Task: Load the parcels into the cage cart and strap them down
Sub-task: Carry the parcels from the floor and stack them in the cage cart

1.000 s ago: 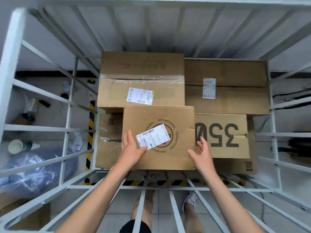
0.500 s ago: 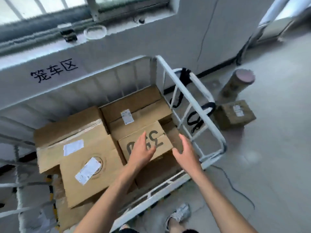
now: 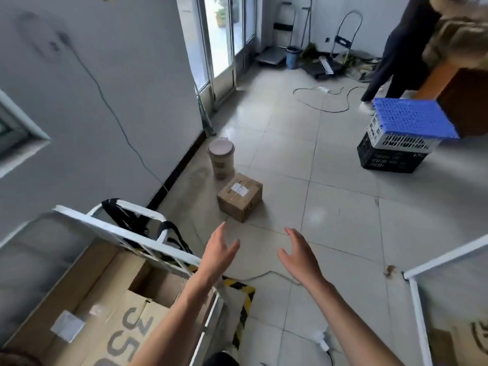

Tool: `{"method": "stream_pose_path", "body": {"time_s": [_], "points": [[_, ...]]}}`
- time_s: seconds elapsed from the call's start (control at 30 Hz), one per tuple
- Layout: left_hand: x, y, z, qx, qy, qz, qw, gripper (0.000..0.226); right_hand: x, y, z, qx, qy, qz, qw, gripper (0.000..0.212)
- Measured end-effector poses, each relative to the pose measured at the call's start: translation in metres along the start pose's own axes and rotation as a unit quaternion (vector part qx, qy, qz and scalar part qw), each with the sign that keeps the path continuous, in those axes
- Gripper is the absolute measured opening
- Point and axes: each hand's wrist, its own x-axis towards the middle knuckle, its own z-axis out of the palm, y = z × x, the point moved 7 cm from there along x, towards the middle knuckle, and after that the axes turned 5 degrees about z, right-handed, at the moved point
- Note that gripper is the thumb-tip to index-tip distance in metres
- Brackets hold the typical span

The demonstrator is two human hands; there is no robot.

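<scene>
The white cage cart [image 3: 137,237] stands at lower left with cardboard parcels inside, one marked "350" [image 3: 126,336]. Black straps [image 3: 132,220] hang over the cart's right side rail. A small cardboard parcel [image 3: 239,196] with a white label sits on the tiled floor ahead, and a cardboard tube [image 3: 221,161] with a pale lid stands just behind it. My left hand [image 3: 217,253] and my right hand [image 3: 298,256] are held out above the floor, fingers spread, palms facing each other, holding nothing. Both hands are short of the floor parcel.
Another white cage frame [image 3: 422,286] with a box is at lower right. Stacked crates, a blue one [image 3: 412,117] on top, stand at right. A person [image 3: 396,48] stands at the far right. Cables lie on the floor [image 3: 266,276]. Yellow-black floor tape [image 3: 244,307] marks the cart bay.
My view has swung right from the cart's inside to the open floor. Both hands left the parcels in the cart and now reach out empty toward the floor parcel.
</scene>
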Motion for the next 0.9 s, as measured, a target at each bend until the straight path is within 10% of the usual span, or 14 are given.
{"method": "stream_pose_path", "body": {"time_s": [0.9], "points": [[0.43,0.04,0.017,-0.121,0.025,-0.133,0.983,0.062,0.424,-0.087,-0.032,-0.035,-0.123,0.004,0.992,0.064]]}}
